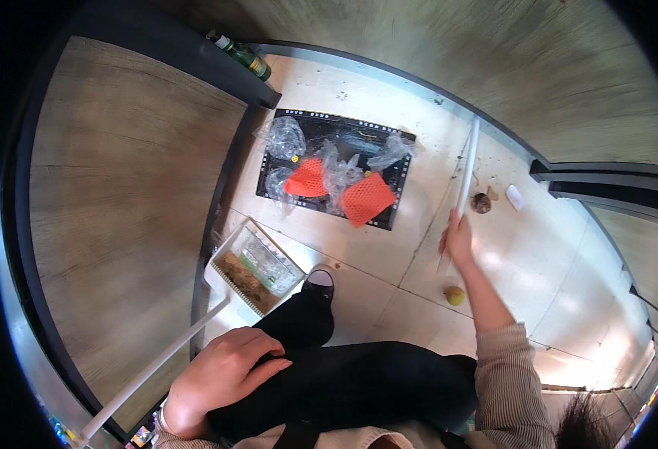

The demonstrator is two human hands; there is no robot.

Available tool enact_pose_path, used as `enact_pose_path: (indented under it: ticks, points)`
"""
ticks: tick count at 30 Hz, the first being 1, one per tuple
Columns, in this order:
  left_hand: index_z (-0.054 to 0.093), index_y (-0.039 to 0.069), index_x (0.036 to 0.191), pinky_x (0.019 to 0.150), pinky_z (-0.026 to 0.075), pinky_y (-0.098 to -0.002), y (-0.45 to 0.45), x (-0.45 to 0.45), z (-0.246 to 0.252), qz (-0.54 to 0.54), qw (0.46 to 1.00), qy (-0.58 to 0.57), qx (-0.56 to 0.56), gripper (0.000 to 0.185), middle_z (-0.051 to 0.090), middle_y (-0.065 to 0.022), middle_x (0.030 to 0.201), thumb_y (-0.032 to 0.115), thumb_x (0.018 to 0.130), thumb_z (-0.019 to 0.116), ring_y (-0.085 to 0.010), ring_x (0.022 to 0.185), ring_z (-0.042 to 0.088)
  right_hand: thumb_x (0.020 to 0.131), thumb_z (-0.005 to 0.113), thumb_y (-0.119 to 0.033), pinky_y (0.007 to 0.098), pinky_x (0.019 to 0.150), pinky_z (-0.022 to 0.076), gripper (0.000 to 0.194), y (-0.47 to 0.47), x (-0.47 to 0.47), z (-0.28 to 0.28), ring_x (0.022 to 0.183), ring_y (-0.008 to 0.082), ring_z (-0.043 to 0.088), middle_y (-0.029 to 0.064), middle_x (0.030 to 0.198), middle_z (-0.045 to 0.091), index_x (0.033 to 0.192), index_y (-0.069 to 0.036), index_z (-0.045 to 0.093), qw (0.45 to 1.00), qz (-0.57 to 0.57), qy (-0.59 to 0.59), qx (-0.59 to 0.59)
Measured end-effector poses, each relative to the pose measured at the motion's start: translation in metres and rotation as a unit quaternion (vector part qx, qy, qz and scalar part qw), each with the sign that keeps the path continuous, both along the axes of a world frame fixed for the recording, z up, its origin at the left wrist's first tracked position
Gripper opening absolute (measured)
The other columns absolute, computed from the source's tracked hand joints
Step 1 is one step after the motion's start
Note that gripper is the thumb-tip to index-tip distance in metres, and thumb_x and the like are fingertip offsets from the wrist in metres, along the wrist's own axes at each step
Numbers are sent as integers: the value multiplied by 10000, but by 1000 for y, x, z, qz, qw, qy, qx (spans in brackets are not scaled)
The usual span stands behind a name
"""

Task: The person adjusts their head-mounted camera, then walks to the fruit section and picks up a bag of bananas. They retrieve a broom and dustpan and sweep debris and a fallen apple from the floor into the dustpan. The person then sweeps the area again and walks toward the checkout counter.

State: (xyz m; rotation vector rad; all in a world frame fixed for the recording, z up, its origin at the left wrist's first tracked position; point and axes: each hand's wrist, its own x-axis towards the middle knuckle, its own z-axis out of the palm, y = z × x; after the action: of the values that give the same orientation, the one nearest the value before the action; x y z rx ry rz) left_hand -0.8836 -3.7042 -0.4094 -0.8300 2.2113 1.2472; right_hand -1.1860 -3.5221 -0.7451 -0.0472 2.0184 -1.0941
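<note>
My right hand grips a long white rod or strip. Its far end reaches the base of the dark-edged cabinet, and its near end is blurred below my fist. Right of the strip, a brown, shrivelled round thing lies on the tiles. A yellow-green round fruit sits near my right forearm. My left hand rests over my dark-trousered leg, fingers loosely bent and holding nothing. Beyond it stands a white dustpan with a toothed edge, brown dirt and clear plastic inside, and a long pale handle.
A black plastic tray or panel lies on the floor, bearing crumpled clear plastic bags and two orange foam nets. A green bottle is by the left cabinet. A white scrap and dark crumbs dot the tiles.
</note>
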Motion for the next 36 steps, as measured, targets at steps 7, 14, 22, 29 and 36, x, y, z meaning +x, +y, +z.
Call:
enact_pose_path:
  ticks: [7,14,22,29,36]
  points:
    - [617,15,952,735,497,-348,16,-30,6,-89,991,96,-2,211,617,-122,905,170,821,678,-284,839,605,985,424,-370,327,357,428,320,101,112,122,394,174,500,59,541,475,903,-62,397,984,9,-176,20]
    - [592,7,1030,737,493,-355,22,-36,7,-139,982,126,-29,286,601,-132,930,170,811,678,-291,848,598,946,540,-343,269,488,440,309,169,217,174,540,111,545,25,615,551,874,-44,514,969,49,-238,39]
    - [583,9,1077,761,495,-357,21,-9,8,-108,989,92,-34,339,606,-135,948,183,805,685,-300,872,599,913,608,-251,253,446,400,270,150,245,193,494,77,498,0,575,519,736,-71,513,981,-40,-189,-1]
    - [575,15,1096,766,497,-360,15,13,6,-63,995,77,-24,351,604,-136,954,183,806,682,-302,881,601,914,562,-364,315,397,408,417,-4,172,53,419,154,525,44,495,508,658,-40,504,997,-22,-63,29]
    - [567,11,1133,761,510,-359,0,25,3,-66,995,72,-15,386,614,-156,969,208,821,676,-306,873,615,898,600,-311,309,351,390,372,-174,-7,-38,373,153,472,36,480,471,648,-75,459,983,-36,-43,-176]
